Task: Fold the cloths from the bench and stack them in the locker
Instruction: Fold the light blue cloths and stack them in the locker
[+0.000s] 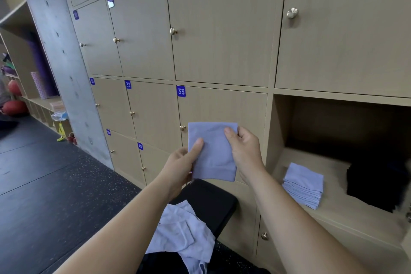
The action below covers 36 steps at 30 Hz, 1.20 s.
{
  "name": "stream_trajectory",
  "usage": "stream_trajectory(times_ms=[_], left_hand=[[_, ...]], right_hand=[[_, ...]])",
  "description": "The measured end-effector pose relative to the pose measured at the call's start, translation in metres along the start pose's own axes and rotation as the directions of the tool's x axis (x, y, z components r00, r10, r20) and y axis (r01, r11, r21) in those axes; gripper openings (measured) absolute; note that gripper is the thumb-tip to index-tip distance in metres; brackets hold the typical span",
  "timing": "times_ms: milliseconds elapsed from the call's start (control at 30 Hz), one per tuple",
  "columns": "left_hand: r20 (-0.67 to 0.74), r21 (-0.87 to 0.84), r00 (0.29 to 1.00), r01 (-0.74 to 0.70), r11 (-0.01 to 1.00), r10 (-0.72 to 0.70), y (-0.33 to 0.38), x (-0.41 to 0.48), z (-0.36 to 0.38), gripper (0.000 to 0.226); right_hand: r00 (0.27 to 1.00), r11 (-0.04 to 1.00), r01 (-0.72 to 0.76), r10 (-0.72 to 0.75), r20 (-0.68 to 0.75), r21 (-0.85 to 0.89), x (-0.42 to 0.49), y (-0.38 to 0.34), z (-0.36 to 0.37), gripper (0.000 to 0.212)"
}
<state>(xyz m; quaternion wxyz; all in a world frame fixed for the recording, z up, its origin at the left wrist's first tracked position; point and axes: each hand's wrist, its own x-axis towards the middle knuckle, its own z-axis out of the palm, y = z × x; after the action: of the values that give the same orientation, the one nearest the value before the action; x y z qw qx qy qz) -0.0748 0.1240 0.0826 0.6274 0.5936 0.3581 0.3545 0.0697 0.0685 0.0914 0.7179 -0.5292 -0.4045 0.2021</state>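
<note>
A folded pale blue cloth (213, 151) is held up in front of locker door 33. My left hand (180, 165) pinches its lower left edge, thumb on the front. My right hand (244, 149) pinches its right edge near the top. Below, loose unfolded cloths (180, 233) lie crumpled on the black bench (213, 198). To the right, the open locker (333, 211) holds a stack of folded pale blue cloths (303, 184) near its front left.
A dark bundle (378, 184) fills the right of the open locker. Closed wooden locker doors with brass knobs cover the wall. A concrete pillar (60, 62) stands at left, with shelves of gear beyond it. The floor is dark rubber.
</note>
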Motion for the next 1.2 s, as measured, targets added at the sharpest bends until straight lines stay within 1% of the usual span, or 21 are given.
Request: stream_trajectory(times_ms=[33,67,100,167,267,367,433,533,633,667,733,767,833,900,933,967,1000,1067,1100,1133,1200], left_hand=[[-0.049,0.049,0.999,0.007,0.999,-0.005,-0.004,0.001,0.003,0.06],[-0.087,0.094,0.996,-0.025,0.995,0.034,-0.006,0.0,0.006,0.064],[-0.126,0.137,0.988,-0.068,0.988,0.085,-0.009,0.001,0.008,0.062],[-0.164,0.232,0.965,-0.166,0.958,0.207,-0.011,0.004,0.012,0.064],[-0.193,0.405,0.9,-0.289,0.867,0.39,-0.013,0.001,0.018,0.054],[-0.21,0.499,0.87,-0.297,0.814,0.446,-0.018,0.0,0.017,0.047],[-0.187,0.498,0.886,-0.286,0.819,0.423,-0.019,-0.001,0.018,0.047],[-0.126,0.493,0.932,-0.238,0.837,0.34,-0.018,0.001,0.016,0.041],[-0.139,0.312,0.956,-0.207,0.927,0.26,-0.011,0.005,0.016,0.034],[-0.14,0.291,0.956,-0.209,0.934,0.258,-0.009,0.007,0.016,0.036],[-0.115,0.321,0.956,-0.221,0.921,0.27,-0.007,0.011,0.019,0.039],[-0.114,0.325,0.957,-0.219,0.92,0.268,-0.007,0.012,0.021,0.04],[-0.141,0.29,0.955,-0.213,0.933,0.262,-0.008,0.014,0.025,0.041],[-0.181,0.25,0.949,-0.209,0.945,0.258,-0.009,0.014,0.03,0.04],[-0.202,0.243,0.944,-0.211,0.947,0.262,-0.01,0.014,0.032,0.04],[-0.223,0.247,0.937,-0.213,0.945,0.269,-0.011,0.013,0.033,0.039],[-0.239,0.25,0.932,-0.213,0.944,0.274,-0.013,0.012,0.033,0.037],[-0.219,0.212,0.945,-0.195,0.957,0.241,-0.019,0.01,0.031,0.034],[-0.176,0.169,0.964,-0.169,0.971,0.198,-0.022,0.011,0.03,0.03],[-0.111,0.13,0.984,-0.128,0.983,0.143,-0.024,0.01,0.03,0.025],[0.035,0.136,0.999,-0.038,0.99,0.034,-0.024,0.007,0.032,0.018]], right_hand=[[1.0,0.999,0.027,-0.027,-0.014,-0.034,-0.001,0.001,0.0,0.035],[0.998,0.994,0.059,-0.061,-0.025,-0.088,-0.002,0.002,-0.001,0.03],[0.995,0.984,0.091,-0.097,-0.032,-0.154,-0.003,0.003,-0.003,0.027],[0.986,0.95,0.144,-0.161,-0.039,-0.278,-0.006,0.004,-0.005,0.029],[0.978,0.902,0.158,-0.2,-0.066,-0.401,-0.007,0.007,-0.011,0.035],[0.971,0.863,0.163,-0.226,-0.078,-0.478,-0.007,0.009,-0.014,0.036],[0.971,0.855,0.167,-0.23,-0.07,-0.491,-0.008,0.01,-0.014,0.036],[0.978,0.877,0.159,-0.202,-0.046,-0.453,-0.008,0.013,-0.019,0.037],[0.991,0.897,0.131,-0.127,0.038,-0.423,-0.008,0.017,-0.026,0.035],[0.992,0.894,0.126,-0.105,0.071,-0.43,-0.008,0.018,-0.028,0.034],[0.991,0.895,0.12,-0.079,0.112,-0.429,-0.012,0.019,-0.03,0.033],[0.991,0.913,0.101,-0.056,0.124,-0.395,-0.014,0.019,-0.032,0.033],[0.978,0.963,-0.028,0.082,0.19,-0.269,-0.019,0.014,-0.04,0.026],[0.91,0.954,-0.202,0.266,0.318,-0.22,-0.025,0.012,-0.051,0.022],[0.881,0.94,-0.246,0.318,0.35,-0.236,-0.027,0.014,-0.057,0.019],[0.872,0.932,-0.263,0.34,0.354,-0.249,-0.029,0.017,-0.063,0.013],[0.879,0.929,-0.272,0.346,0.328,-0.253,-0.029,0.018,-0.068,0.007],[0.911,0.933,-0.289,0.337,0.237,-0.216,-0.028,0.022,-0.078,0.006],[0.924,0.935,-0.303,0.336,0.183,-0.184,-0.027,0.023,-0.083,0.008],[0.934,0.938,-0.312,0.332,0.132,-0.151,-0.027,0.023,-0.087,0.015],[0.95,0.946,-0.29,0.303,0.08,-0.142,-0.028,0.022,-0.093,0.033]])
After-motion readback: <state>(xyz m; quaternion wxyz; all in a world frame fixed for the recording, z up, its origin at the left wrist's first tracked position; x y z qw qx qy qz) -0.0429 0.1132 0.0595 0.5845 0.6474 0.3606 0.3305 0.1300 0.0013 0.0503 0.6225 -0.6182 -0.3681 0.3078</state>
